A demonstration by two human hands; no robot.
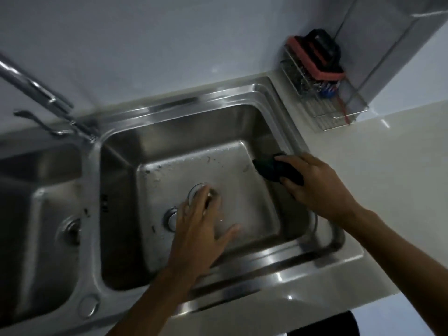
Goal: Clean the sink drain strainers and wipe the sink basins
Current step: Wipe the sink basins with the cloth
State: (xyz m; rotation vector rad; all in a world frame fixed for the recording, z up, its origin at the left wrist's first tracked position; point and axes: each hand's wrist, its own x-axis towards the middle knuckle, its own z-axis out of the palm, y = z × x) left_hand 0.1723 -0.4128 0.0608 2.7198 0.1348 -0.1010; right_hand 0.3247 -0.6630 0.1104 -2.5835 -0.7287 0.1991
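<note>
A steel double sink fills the view. In the right basin (169,151), my left hand (198,229) reaches down over the round drain strainer (196,189), fingertips on it and thumb spread; whether it grips the strainer is unclear. A round overflow fitting (171,218) shows just left of that hand. My right hand (317,183) is shut on a dark green scouring pad (269,169), pressed against the basin's right wall near the rim. The left basin (36,214) has its own drain strainer (70,230) in place. Dark specks lie on the right basin's floor.
A chrome faucet (36,90) with a lever stands at the back left between the basins. A wire rack (322,98) in the back right corner holds a red and black sponge and scrubbers. Pale countertop (388,166) runs along the right.
</note>
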